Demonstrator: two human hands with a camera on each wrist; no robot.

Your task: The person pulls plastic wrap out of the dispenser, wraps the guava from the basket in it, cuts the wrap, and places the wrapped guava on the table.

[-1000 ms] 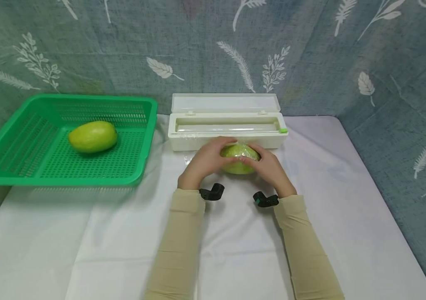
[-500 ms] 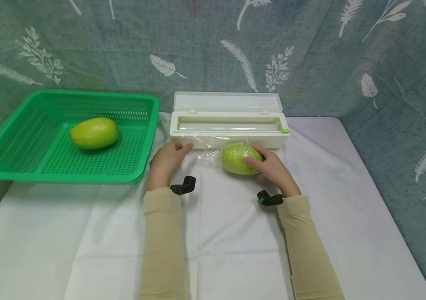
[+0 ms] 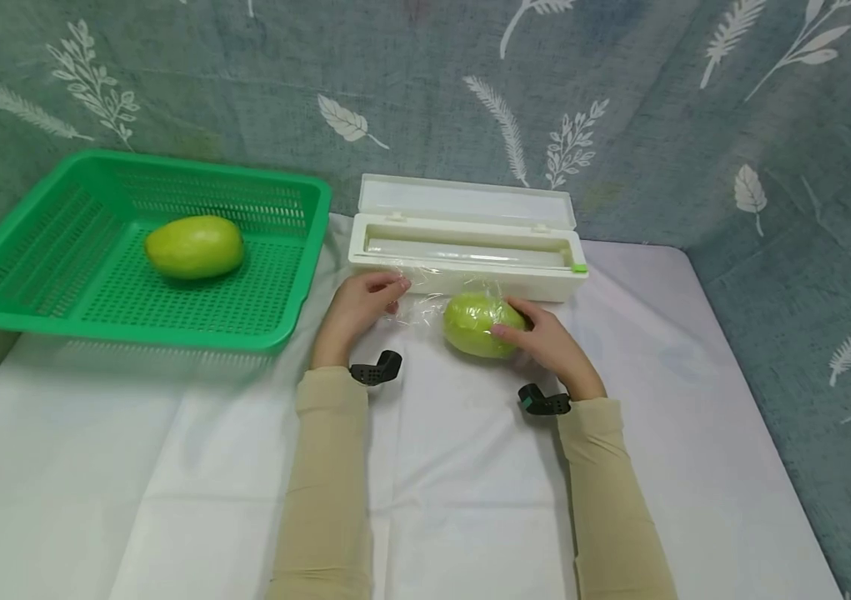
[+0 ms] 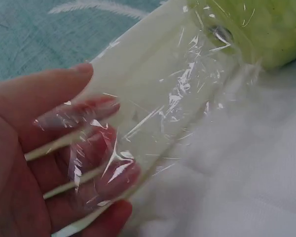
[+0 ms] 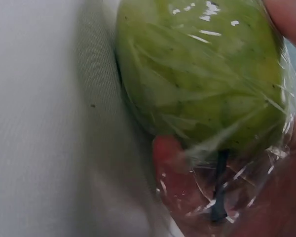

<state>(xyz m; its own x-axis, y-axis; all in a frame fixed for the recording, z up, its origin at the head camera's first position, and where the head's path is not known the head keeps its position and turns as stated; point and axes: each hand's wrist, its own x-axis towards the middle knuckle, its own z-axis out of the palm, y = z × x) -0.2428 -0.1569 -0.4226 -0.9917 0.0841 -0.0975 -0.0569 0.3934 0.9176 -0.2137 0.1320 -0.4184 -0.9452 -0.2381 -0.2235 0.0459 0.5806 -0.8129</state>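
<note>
A green mango (image 3: 479, 325) wrapped in shiny cling film lies on the white cloth in front of the cling film box (image 3: 470, 258). My right hand (image 3: 548, 337) grips its right end, thumb at the near side and fingers at the far side; in the right wrist view, film also covers part of the thumb, beside a dark stem. From the mango's left side a loose flap of cling film (image 4: 167, 108) stretches to my left hand (image 3: 357, 308). In the left wrist view the film lies across the left fingers (image 4: 113, 182), while the thumb stands apart from them.
A green plastic basket (image 3: 267, 333) stands at the left with another yellow-green mango (image 3: 196, 247) inside. The box's lid (image 3: 466, 200) is raised, showing the film roll; a small green slider (image 3: 579, 268) sits at its right end. Behind hangs a patterned grey-blue curtain (image 3: 425, 92).
My left hand let go of the wrapped mango and moved left, then slightly up to the film flap, which now lies spread out. My right hand stayed on the mango. The head view has shifted slightly.
</note>
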